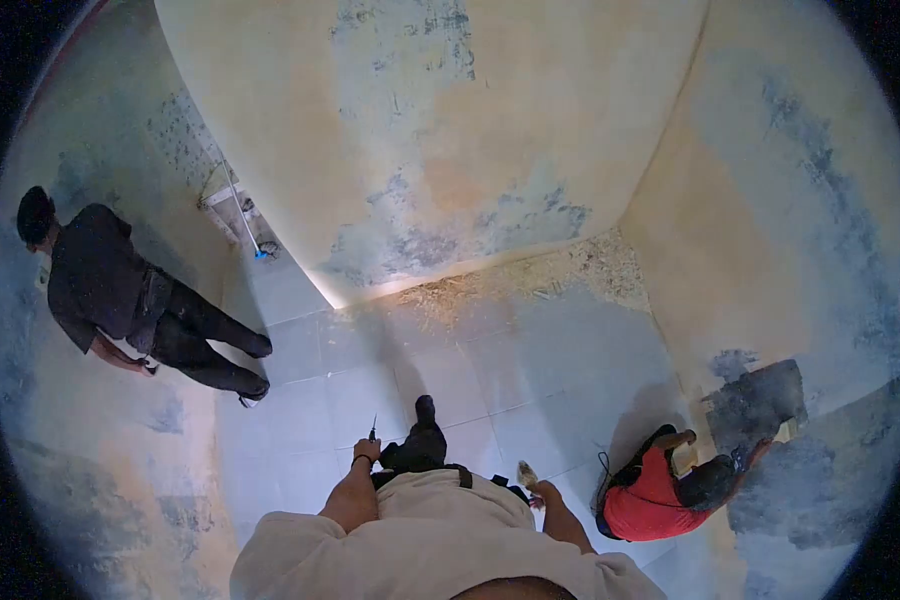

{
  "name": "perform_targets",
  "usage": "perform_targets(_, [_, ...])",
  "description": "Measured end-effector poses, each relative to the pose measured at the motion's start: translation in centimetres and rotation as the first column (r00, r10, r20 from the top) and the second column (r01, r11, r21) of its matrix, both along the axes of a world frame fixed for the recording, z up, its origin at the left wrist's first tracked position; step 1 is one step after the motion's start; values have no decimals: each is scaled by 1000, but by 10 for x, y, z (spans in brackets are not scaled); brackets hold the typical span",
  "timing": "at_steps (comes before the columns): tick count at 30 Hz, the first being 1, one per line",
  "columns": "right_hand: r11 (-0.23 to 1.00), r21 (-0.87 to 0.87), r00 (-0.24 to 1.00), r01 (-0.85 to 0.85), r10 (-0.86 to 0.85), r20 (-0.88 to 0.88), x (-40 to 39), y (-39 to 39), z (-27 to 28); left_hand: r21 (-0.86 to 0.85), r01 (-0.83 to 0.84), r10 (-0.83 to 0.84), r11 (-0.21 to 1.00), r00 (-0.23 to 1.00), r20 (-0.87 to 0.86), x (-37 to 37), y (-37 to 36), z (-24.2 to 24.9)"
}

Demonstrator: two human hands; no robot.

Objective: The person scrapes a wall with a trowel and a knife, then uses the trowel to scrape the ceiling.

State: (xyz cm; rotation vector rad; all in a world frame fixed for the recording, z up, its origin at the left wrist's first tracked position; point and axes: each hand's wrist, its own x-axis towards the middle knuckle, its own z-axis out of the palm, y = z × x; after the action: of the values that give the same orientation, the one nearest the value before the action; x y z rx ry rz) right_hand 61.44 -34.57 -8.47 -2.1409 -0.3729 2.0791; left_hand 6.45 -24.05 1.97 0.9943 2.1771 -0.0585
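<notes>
Debris (590, 272) lines the far edge of the floor (300, 400), well apart from both hands. Left hand (367, 450) is closed round a thin dark tool (374, 430), its tip pointing away from the body; right hand (543, 489) has its fingers round what looks like a pale brush (526, 474), held low beside the hip. Neither tool touches the far wall (530, 130), so the step in hand seems to be carrying rather than working. Putting either to that wall would call for a pace forward, a raised arm and a steady grip. One co-worker (105, 275) stands near the floor's left edge; another (660, 495) is low at its right edge, so elbows need room
</notes>
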Motion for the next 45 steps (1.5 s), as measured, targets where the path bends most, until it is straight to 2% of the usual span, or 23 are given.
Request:
perform_targets(1, [999,26,999,32,-31,-33,-8,18,0,-8,-34,34,999,999,17,-4,7,-3])
perform_targets(2, [986,160,984,55,-27,-176,9,18,-91,-22,-62,62,998,998,31,-11,13,-3])
perform_targets(3, [977,193,985,89,-58,-163,-10,46,-43,16,50,-49,999,997,-65,-19,17,-26])
perform_targets(4, [907,2,904,-421,420,-72,-5,84,-97,-33,-4,4,999,1000,-1,-24,29,-21])
perform_targets(5, [1000,29,998,9,-11,55,-25,90,-89,-10,116,-116,993,993,-5,-41,33,-51])
perform_targets(6, [969,-92,949,-230,244,198,-51,136,-30,26,231,-230,973,973,-11,-52,50,-62])
perform_targets(7, [989,123,978,-78,52,203,-62,147,-2,-200,-304,346,931,912,220,-46,66,-37])
perform_targets(9, [799,98,764,-594,521,380,-88,215,62,-131,-233,257,964,942,214,-50,111,-13])
perform_targets(10, [750,123,719,-650,553,422,-96,237,56,183,597,-605,781,796,-11,-64,128,-8])
perform_targets(11, [820,297,851,-489,373,370,-102,247,53,269,345,-425,899,835,350,-55,165,28])
perform_targets(12, [712,211,731,-670,584,352,-95,275,9,228,51,-194,972,720,667,-41,205,83])
perform_targets(13, [594,337,677,-731,566,471,-111,289,20,21,-152,53,988,471,881,-18,246,130])
perform_targets(14, [532,355,635,-769,566,526,-129,305,44,-58,-134,80,989,164,983,5,281,196])
perform_targets(15, [499,429,655,-753,504,563,-148,321,72,-78,-69,82,995,58,995,25,308,242])
perform_targets(17, [574,230,603,-786,628,493,-177,351,91,85,88,-64,993,-220,973,63,342,353])
perform_targets(18, [130,277,298,-952,604,740,-186,354,90,144,157,-68,977,-411,909,81,349,388])
perform_targets(20, [132,286,301,-949,643,704,-191,369,84,146,293,22,945,-502,864,114,353,478])
perform_targets(21, [227,285,362,-931,670,648,-191,384,84,228,378,117,897,-702,702,132,355,501])
perform_targets(24, [394,250,464,-885,690,555,-174,416,92,501,421,-10,756,-758,652,161,352,560])
perform_targets(29, [546,192,559,-815,655,509,-127,447,76,385,585,360,714,-778,514,233,334,560])
perform_targets(33, [877,135,839,-460,381,388,-98,452,103,527,443,161,726,-853,496,254,351,573])
perform_targets(37, [364,251,441,-897,698,564,-42,440,37,632,314,-22,709,-885,464,281,362,572])
perform_targets(45, [809,286,819,-513,362,445,-34,453,74,611,295,-312,735,-652,691,335,387,514])
